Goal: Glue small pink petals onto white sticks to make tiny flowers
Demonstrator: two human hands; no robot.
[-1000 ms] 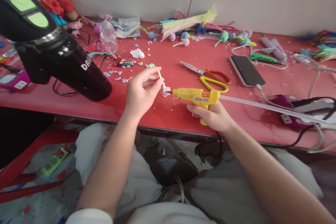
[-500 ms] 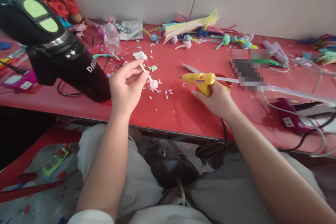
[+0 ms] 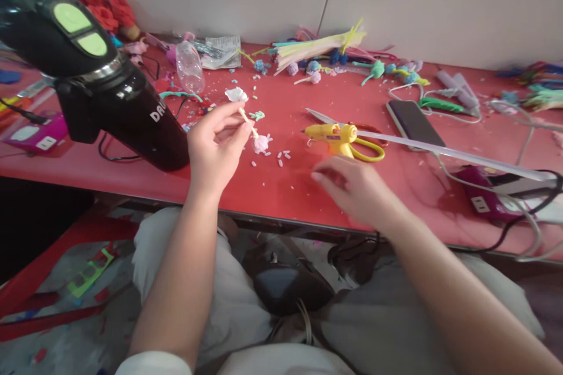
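Observation:
My left hand (image 3: pixel 217 143) pinches a thin cream stem, with a small pale pink flower (image 3: pixel 260 143) at its lower end, just above the red table (image 3: pixel 281 193). Small pink bits (image 3: pixel 284 156) lie scattered beside the flower. Behind my fingers sit a white crumpled piece (image 3: pixel 236 94) and green bits (image 3: pixel 257 115). My right hand (image 3: pixel 358 190) is slightly blurred, fingers loosely curled and thumb apart, holding nothing. Just beyond it rests a yellow hot glue gun (image 3: pixel 338 136) with a long clear glue stick (image 3: pixel 448 152). Scissors (image 3: pixel 372 151) with a yellow handle lie behind the gun.
A large black appliance (image 3: pixel 127 99) with green buttons stands close to my left hand. A clear plastic bottle (image 3: pixel 190 67) and pipe cleaners (image 3: pixel 314 50) are along the back. To the right are a phone (image 3: pixel 417 123), a purple power box (image 3: pixel 479 193) and loose cables.
My right hand has let go of the glue gun and drawn back toward the table's front edge. The gun stays on the table. My left hand still holds the flower stem, barely moved.

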